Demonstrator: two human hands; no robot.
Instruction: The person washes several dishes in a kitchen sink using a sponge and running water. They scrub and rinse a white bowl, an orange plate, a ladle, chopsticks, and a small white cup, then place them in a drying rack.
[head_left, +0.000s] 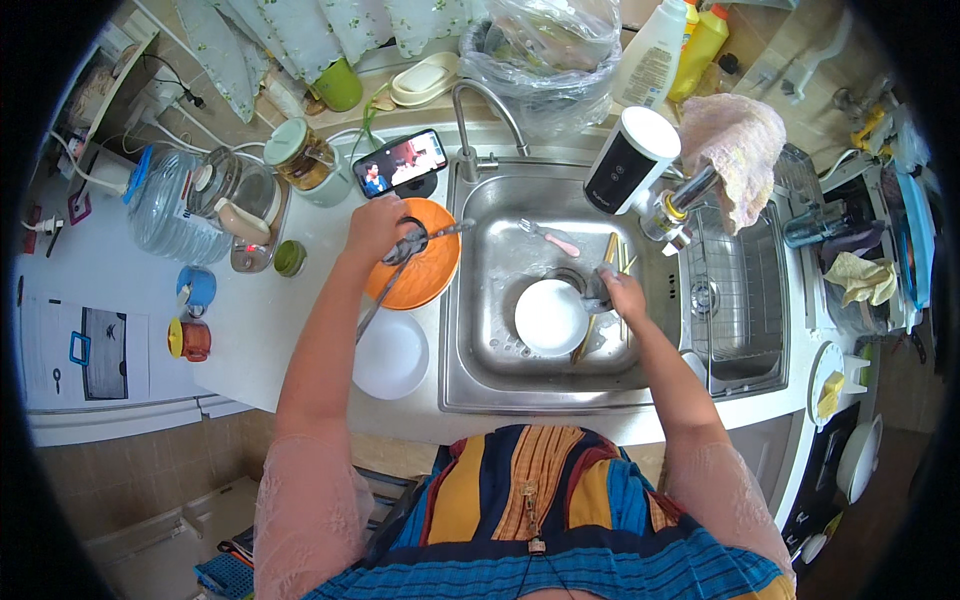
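My left hand (379, 229) is closed around metal utensils (409, 246), perhaps spoons, above an orange bowl (424, 281) on the counter. Their exact kind is partly hidden by the fingers. Down in the steel sink (495, 360), my right hand (624, 294) grips a grey scrubbing cloth (596, 296) at the right side of a white bowl (551, 318). Whether the fingers also touch that bowl cannot be told. Several chopsticks (591, 339) lie beneath and beside the right hand. A fork with a pink handle (559, 241) rests higher in the basin.
A white plate (391, 355) sits left of the sink. Behind the orange bowl leans a phone (400, 163) showing a video. The faucet (491, 97) arches over the basin's back left. A black-and-white dispenser (632, 159) and a draped cloth (731, 154) stand at the back right, near a wire rack (739, 262).
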